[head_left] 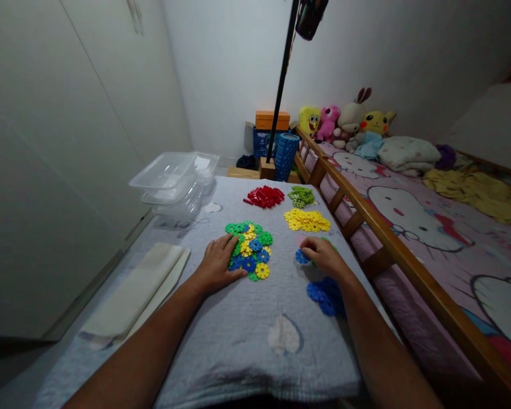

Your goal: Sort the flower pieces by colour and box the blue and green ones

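Note:
A mixed heap of flower-shaped plastic discs [251,250], in green, yellow and blue, lies mid-table. My left hand [219,262] rests against its left side with the fingers spread. To the right, my right hand [322,254] pinches a blue disc [302,257]. Green discs show in part behind that hand. Nearer to me lies a pile of blue discs [325,296], partly covered by my right forearm. Beyond the hand is a pile of yellow discs [307,220]. Farther back are red pieces [266,196] and light green pieces [301,196].
Clear plastic containers [170,184] are stacked at the back left, near a folded cream cloth [138,289]. A wooden bed rail [366,238] runs along the right side. Behind the table stand a black pole [281,85] and a blue roller [286,156].

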Demonstrator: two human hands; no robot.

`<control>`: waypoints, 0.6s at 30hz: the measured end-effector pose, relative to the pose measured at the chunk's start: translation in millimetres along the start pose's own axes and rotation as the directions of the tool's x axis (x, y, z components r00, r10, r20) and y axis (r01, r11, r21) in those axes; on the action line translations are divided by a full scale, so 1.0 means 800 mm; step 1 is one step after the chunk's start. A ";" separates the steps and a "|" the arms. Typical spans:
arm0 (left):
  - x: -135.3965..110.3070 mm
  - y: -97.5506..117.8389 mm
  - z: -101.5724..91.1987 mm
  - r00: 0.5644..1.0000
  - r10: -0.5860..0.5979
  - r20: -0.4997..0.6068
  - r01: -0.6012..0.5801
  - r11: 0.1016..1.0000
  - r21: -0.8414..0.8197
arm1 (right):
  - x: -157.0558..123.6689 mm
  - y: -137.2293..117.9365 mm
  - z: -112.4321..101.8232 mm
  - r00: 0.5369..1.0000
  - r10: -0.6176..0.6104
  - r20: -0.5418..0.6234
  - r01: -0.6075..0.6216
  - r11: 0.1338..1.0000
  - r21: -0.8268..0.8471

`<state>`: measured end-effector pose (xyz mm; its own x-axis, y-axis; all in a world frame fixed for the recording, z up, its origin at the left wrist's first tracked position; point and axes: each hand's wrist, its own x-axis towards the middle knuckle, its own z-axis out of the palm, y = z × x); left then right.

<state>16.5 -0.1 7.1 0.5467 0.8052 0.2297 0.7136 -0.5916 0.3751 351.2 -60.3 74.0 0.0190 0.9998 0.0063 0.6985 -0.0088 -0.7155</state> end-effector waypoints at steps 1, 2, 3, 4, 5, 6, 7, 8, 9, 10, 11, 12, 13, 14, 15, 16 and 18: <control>0.000 -0.001 0.000 1.000 0.004 -0.003 -0.004 1.000 0.004 | -0.008 0.003 -0.004 0.999 0.000 0.045 0.001 1.000 -0.011; 0.000 -0.002 0.001 1.000 0.010 -0.005 -0.010 1.000 0.007 | -0.016 0.005 -0.006 0.996 0.001 0.088 0.001 1.000 -0.022; 0.001 -0.002 0.001 1.000 0.017 -0.006 -0.017 1.000 0.009 | -0.023 0.007 -0.007 0.992 0.004 0.122 0.000 0.999 -0.034; 0.001 -0.003 0.001 1.000 0.021 -0.009 -0.021 1.000 0.011 | -0.029 0.007 -0.008 0.989 0.009 0.148 -0.003 0.999 -0.044; 0.001 -0.003 0.001 1.000 0.022 -0.012 -0.022 1.000 0.013 | -0.035 0.008 -0.008 0.985 0.017 0.170 -0.008 0.999 -0.053; 0.001 -0.003 0.001 1.000 0.020 -0.015 -0.020 1.000 0.014 | -0.040 0.008 -0.007 0.981 0.023 0.191 -0.012 0.998 -0.060; 0.002 -0.004 0.001 1.000 0.018 -0.018 -0.018 1.000 0.014 | -0.044 0.008 -0.006 0.977 0.027 0.213 -0.013 0.998 -0.066; 0.002 -0.004 0.001 1.000 0.016 -0.020 -0.015 1.000 0.013 | -0.047 0.008 -0.005 0.972 0.029 0.233 -0.012 0.997 -0.074; 0.002 -0.003 0.001 1.000 0.016 -0.020 -0.016 1.000 0.011 | -0.050 0.007 -0.004 0.967 0.029 0.252 -0.007 0.996 -0.088; 0.002 -0.004 0.001 1.000 0.020 -0.019 -0.020 1.000 0.008 | -0.052 0.006 -0.002 0.964 0.028 0.266 0.002 0.994 -0.111; 0.002 -0.004 0.001 1.000 0.026 -0.018 -0.025 1.000 0.005 | -0.053 0.005 -0.001 0.961 0.027 0.277 0.013 0.990 -0.139; 0.002 -0.004 0.001 0.999 0.029 -0.018 -0.029 1.000 0.002 | -0.054 0.004 0.001 0.959 0.025 0.282 0.025 0.985 -0.173; 0.002 -0.004 0.001 0.999 0.030 -0.018 -0.030 1.000 -0.001 | -0.054 0.003 0.003 0.958 0.024 0.285 0.037 0.977 -0.208; 0.002 -0.004 0.000 0.999 0.029 -0.019 -0.029 1.000 -0.004 | -0.055 0.002 0.004 0.958 0.021 0.286 0.052 0.969 -0.242; 0.002 -0.004 0.000 0.999 0.028 -0.018 -0.028 1.000 -0.006 | -0.055 0.002 0.005 0.958 0.012 0.286 0.069 0.960 -0.271; 0.002 -0.004 0.000 0.999 0.028 -0.017 -0.028 1.000 -0.008 | -0.056 0.001 0.006 0.959 0.003 0.284 0.085 0.951 -0.297; 0.001 -0.003 0.000 0.999 0.031 -0.014 -0.031 0.999 -0.010 | -0.057 -0.001 0.007 0.960 -0.010 0.279 0.108 0.934 -0.339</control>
<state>15.0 2.2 6.7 0.5624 0.7870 0.2535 0.6919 -0.6158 0.3769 345.7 -105.8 70.1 -0.1884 0.9651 -0.1819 0.8974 0.0940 -0.4310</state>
